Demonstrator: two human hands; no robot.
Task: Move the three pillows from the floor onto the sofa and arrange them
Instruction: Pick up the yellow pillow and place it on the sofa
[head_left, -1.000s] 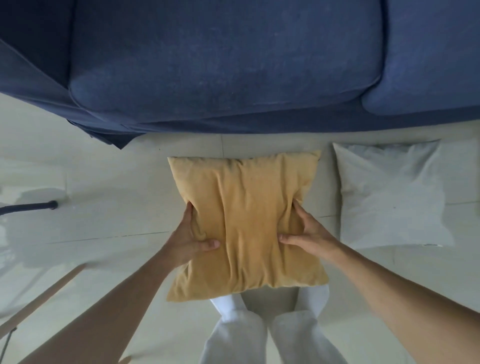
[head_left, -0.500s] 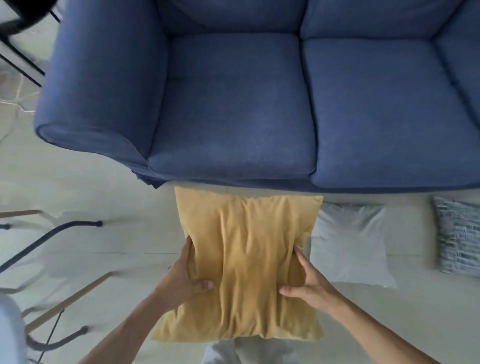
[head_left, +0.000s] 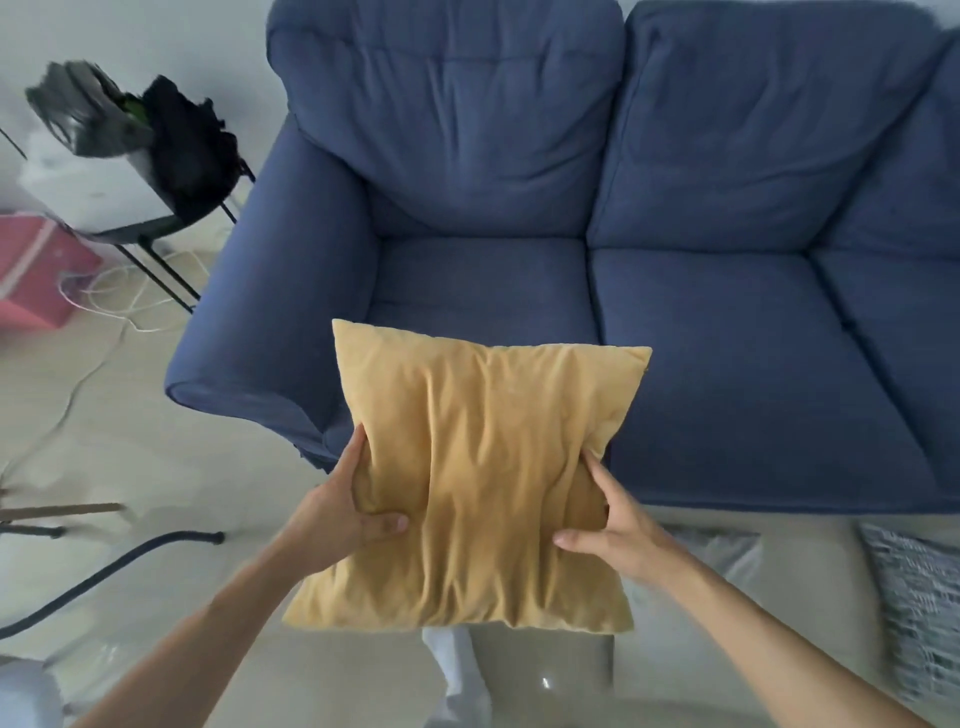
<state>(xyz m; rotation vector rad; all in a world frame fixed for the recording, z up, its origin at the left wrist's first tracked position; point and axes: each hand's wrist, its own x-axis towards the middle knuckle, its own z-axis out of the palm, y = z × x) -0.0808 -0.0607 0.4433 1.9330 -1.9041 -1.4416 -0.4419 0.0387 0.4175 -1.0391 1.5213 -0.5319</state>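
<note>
The yellow pillow (head_left: 478, 483) sits at centre frame, lifted off the floor with its far edge over the front of the blue sofa (head_left: 675, 322), the left hand (head_left: 343, 512) and right hand (head_left: 618, 535) each clamped on a side edge, thumbs pressed into its face. This looks like the first carry: next it needs pushing forward and setting against the back cushion, while the white pillow (head_left: 727, 551) and striped pillow (head_left: 919, 597) wait on the floor at lower right.
</note>
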